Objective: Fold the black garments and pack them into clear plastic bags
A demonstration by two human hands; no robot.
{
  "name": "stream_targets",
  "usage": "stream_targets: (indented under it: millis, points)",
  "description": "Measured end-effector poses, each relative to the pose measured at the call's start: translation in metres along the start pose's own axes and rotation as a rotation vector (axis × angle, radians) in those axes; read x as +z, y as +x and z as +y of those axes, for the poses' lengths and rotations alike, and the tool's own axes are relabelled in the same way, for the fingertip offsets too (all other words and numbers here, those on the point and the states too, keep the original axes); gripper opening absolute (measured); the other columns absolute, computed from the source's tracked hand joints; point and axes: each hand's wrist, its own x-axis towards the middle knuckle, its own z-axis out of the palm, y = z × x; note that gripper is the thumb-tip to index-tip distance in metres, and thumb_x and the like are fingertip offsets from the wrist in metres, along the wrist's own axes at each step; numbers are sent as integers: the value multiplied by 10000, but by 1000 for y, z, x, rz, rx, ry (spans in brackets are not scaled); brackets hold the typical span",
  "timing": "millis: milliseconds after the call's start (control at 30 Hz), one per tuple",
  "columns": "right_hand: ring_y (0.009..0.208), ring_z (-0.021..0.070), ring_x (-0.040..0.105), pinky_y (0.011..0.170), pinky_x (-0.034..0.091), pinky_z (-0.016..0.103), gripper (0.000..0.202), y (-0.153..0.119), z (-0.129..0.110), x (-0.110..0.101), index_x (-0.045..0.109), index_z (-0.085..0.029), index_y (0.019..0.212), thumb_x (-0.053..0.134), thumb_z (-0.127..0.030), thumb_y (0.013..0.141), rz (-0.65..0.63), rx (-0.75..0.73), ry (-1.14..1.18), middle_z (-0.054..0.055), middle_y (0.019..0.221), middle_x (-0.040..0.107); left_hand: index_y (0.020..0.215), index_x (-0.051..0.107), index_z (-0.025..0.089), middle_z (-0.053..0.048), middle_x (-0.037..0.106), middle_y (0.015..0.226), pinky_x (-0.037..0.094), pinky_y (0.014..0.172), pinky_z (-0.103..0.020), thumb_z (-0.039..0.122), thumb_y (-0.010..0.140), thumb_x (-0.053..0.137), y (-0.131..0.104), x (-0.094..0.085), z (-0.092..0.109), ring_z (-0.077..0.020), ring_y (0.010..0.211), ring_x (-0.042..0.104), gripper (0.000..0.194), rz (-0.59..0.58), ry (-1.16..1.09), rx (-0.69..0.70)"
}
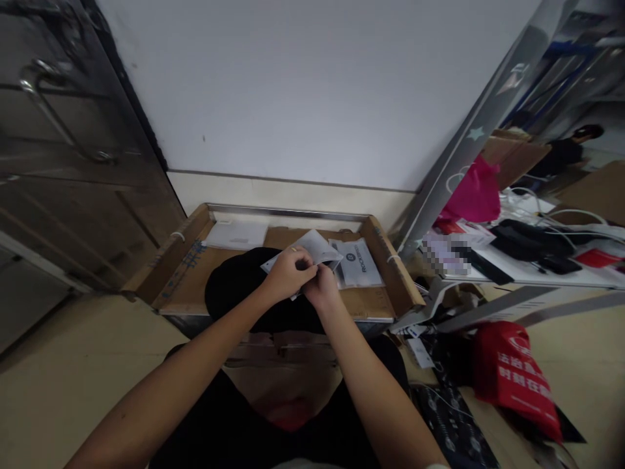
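Observation:
My left hand (289,272) and my right hand (323,286) meet over the cardboard-lined tray. Between them is a pale translucent bag (317,246), its top standing up above my fingers. My left thumb and fingers pinch its near edge, and my right fingers are closed on it just beside them. What is inside the bag cannot be made out. Right of my hands, a flat bag with dark printing (360,264) lies on the tray. A black item (229,280) sits under my left wrist.
White flat bags (237,234) lie at the back left of the cardboard tray (188,286). To the right, a white desk (517,260) holds cables and black pouches. A red bag (517,371) rests below it. A person (569,150) sits far right.

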Motion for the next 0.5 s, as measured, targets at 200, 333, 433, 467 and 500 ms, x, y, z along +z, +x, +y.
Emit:
stream_targets:
  millis: [200,333,433,467,500]
  points:
    - [879,192,697,853,571,320,160,-21,-14,7,641,-220,854,634,-140,716,-8,127,-186,-9,764,708,692,628,198,-30,670,825,487,846,-351,171,774,655,3,-14,-8,-193,860,619,89,15,45,16]
    - [868,180,693,831,571,316,263,-41,-52,-2,701,-184,957,714,-132,700,-104,82,-393,30,882,730,738,656,178,-33,678,788,496,754,-309,265,810,650,12,-38,-25,-171,769,628,113,32,-23,-87]
    - [923,187,661,883,557,354,466,-47,-77,-14,711,-218,1090,698,-67,649,-84,-217,-615,41,1038,706,766,685,167,-28,689,758,490,727,-297,324,794,689,22,-57,-28,-162,728,624,160,34,-62,-138]
    - [904,187,641,893,552,373,563,-47,-83,-17,704,-240,1147,707,-47,618,-61,-307,-703,39,1058,686,767,691,166,-26,689,752,487,721,-294,333,788,699,25,-62,-26,-160,722,621,168,20,-67,-138]
    - [884,187,621,906,544,395,664,-46,-87,-20,688,-265,1209,722,-32,588,-43,-376,-801,38,1078,663,762,694,166,-24,688,747,483,712,-290,338,783,708,28,-65,-24,-158,715,618,174,-1,-74,-131]
